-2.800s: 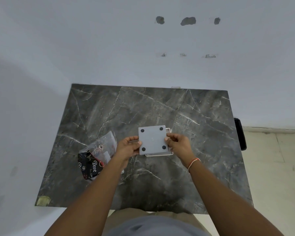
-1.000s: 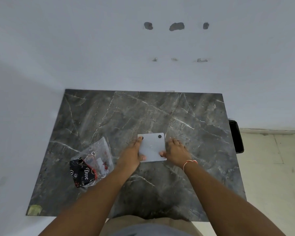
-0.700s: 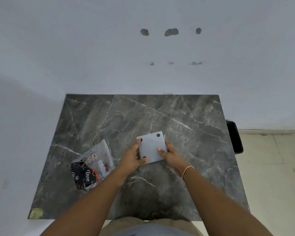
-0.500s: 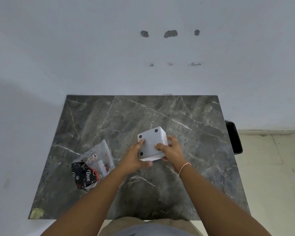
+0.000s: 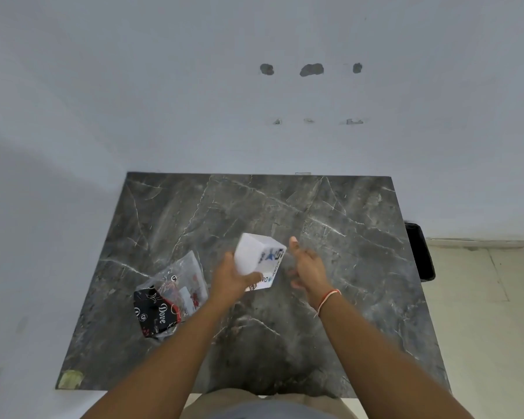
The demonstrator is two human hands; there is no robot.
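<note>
A small white box-shaped object (image 5: 256, 255) with printed blue and black lettering on one face is lifted above the dark marble table (image 5: 330, 297), tilted on a corner. My left hand (image 5: 229, 281) grips it from below and the left, thumb across its lower edge. Just right of the box, my right hand (image 5: 307, 267) is off it, fingers loosely spread. A red thread band circles the right wrist.
A clear plastic bag (image 5: 174, 293) holding a black "Dove" pouch and small items lies on the table's left side. A black bin (image 5: 419, 251) stands on the floor beside the table's right edge. A pale wall rises behind; a tape patch (image 5: 70, 378) marks the near left corner.
The object was lying flat, grey underside with black feet up, held by both hands. It has been lifted and turned over to its printed face; my right hand has let go.
</note>
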